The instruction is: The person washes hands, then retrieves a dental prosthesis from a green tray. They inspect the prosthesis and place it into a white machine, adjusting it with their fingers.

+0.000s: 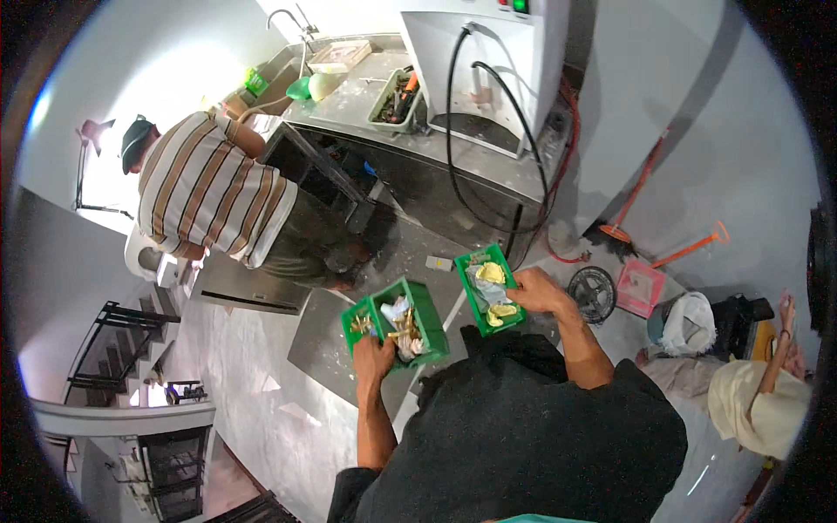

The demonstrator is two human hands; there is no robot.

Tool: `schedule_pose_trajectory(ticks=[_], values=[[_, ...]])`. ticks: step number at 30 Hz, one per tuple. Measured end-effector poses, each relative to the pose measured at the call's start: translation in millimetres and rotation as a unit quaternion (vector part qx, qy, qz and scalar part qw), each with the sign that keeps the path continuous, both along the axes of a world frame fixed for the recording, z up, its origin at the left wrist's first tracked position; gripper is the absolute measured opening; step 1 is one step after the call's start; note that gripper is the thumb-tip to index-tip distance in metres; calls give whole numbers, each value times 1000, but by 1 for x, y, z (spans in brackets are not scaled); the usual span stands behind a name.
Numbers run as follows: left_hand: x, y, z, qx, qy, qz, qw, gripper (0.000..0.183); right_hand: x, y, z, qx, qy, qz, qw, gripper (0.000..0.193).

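My left hand (pixel 373 359) is closed on the near edge of a green plastic bin (pixel 429 307). It looks split into two sections, though I cannot tell whether these are two bins side by side. Brass-coloured parts (pixel 404 336) and whitish lumps lie inside. In my right hand (pixel 538 291) is a smaller green tray (pixel 467 304), gripped by its right side. This tray carries yellow pieces (pixel 490 273) shaped like dental casts, with a grey wrapped item between them. Both containers are held in front of my body, a small gap apart.
Ahead stands a metal workbench (pixel 445 163) with a white machine (pixel 427 52), looping black hoses and a tool bin (pixel 397 100). A person in a striped shirt (pixel 214 187) bends over at the left. Against the right wall are a broom (pixel 632 196), a pink dustpan (pixel 639 288) and another person's arm (pixel 779 340).
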State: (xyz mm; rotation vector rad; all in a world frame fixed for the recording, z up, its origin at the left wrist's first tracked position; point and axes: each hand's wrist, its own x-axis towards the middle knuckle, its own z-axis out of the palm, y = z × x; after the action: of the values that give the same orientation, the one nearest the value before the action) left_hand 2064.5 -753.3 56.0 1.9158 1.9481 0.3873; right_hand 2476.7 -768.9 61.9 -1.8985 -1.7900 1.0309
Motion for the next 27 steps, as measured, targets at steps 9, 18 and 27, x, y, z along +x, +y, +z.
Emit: schedule_pose_trajectory(ticks=[9,18,27], values=[[26,290,92,76,6,-165,983,48,-42,162,54,49,14,-43,998,34],[74,581,135,135,-24,-295,946,47,-102,272,43,35,105,-199,974,30],[163,808,134,129,7,-356,925,51,-155,362,90,3,88,-262,961,28]])
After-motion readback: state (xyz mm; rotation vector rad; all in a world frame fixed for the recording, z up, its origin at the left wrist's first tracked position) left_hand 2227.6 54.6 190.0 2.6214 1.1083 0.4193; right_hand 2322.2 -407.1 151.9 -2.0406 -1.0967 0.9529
